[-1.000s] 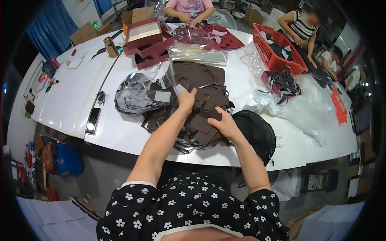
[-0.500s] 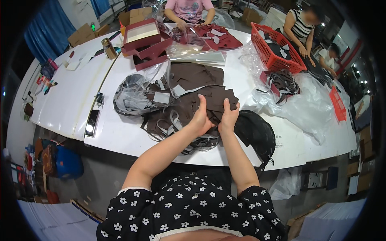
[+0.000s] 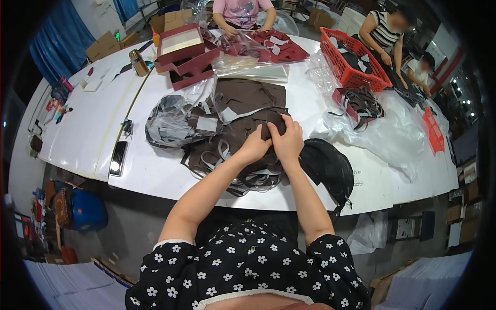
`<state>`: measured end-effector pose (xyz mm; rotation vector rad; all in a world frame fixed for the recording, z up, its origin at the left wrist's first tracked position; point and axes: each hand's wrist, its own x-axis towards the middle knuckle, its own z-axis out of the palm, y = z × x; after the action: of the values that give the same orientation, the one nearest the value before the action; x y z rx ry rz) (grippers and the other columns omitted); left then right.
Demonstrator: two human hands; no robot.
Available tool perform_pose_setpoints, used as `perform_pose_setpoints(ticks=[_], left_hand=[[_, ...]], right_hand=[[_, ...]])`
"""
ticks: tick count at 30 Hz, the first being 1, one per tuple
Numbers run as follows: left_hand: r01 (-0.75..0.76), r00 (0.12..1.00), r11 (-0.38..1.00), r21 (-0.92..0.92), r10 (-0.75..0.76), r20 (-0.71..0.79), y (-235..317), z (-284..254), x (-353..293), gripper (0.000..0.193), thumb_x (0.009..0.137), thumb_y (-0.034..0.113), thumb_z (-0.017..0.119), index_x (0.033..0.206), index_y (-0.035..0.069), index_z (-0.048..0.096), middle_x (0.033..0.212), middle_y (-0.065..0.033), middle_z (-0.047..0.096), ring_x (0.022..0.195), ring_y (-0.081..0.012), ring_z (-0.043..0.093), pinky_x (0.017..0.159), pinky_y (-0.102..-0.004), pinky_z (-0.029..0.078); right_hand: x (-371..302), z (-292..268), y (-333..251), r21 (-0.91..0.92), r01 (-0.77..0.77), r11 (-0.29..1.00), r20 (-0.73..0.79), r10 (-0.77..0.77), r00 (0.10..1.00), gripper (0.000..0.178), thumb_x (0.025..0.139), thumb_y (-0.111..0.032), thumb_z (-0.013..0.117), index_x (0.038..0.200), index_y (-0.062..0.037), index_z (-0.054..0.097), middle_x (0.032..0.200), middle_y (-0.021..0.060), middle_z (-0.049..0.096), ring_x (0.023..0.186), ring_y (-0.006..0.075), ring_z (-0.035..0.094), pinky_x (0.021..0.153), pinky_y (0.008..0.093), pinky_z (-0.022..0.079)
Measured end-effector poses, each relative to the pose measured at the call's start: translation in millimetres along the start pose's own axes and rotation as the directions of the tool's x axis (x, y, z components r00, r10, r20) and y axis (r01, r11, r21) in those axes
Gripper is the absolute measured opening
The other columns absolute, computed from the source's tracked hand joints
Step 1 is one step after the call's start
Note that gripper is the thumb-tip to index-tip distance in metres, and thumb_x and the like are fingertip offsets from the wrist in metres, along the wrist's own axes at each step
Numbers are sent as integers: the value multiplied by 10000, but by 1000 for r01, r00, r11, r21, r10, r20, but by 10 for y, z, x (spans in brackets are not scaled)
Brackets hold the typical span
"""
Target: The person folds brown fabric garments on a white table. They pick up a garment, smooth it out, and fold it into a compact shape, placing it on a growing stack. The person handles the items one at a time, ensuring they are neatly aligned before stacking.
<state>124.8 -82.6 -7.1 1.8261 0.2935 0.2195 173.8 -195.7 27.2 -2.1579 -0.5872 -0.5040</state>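
Both hands are together over a heap of dark brown fabric pieces [image 3: 250,92] with grey straps [image 3: 226,155]. My left hand [image 3: 255,146] and my right hand [image 3: 289,140] are closed on a brown fabric piece [image 3: 269,119]. The right fingers curl over its far edge, and both thumbs point up along it. Whether it is one piece or a small stack, I cannot tell. Left of the hands, a clear plastic bag [image 3: 168,124] holds grey and dark items, and a white label [image 3: 207,124] lies beside it. A black mesh bag [image 3: 328,168] lies right of my right hand.
Dark red boxes [image 3: 181,44] and a metal flask [image 3: 138,63] stand at the back left. A phone [image 3: 118,157] lies near the left table edge. A red basket [image 3: 356,62] and clear plastic sheeting [image 3: 392,139] are on the right. Co-workers handle fabric across the table.
The brown piece stuck out to the right between my hands; now it is drawn in. My right hand has moved slightly left and up, its fingers curling over the fabric.
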Motion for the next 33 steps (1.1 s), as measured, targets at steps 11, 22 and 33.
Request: perform_pose_setpoints(ticks=[11,22,33], left_hand=[[229,971,894,-386,-239,21,176,92,-253,413,914,346,655,1193,55,563,956,-64,651,745,-121,607,511,-286,472],[127,945,654,-745,-308,-109,221,-37,-379,424,931,421,617,723,53,584,635,-27,560,434,-108,398,362,-239,253],[-66,987,853,-518,-19,-157,272,315,-292,556,933,433,604,1261,-8,525,1159,-93,613,1070,-178,550,932,-310,438]], right_hand=[[85,312,463,781,-564,267,438,409,801,236,892,-266,642,997,-55,619,932,122,687,823,296,664,695,381,511],[354,-9,1218,698,-254,-669,673,493,551,402,928,-371,543,633,-115,447,524,13,376,433,136,367,421,273,286],[-11,183,172,444,-47,895,-105,104,989,232,967,-231,539,941,-1,547,855,151,566,799,288,553,739,357,441]])
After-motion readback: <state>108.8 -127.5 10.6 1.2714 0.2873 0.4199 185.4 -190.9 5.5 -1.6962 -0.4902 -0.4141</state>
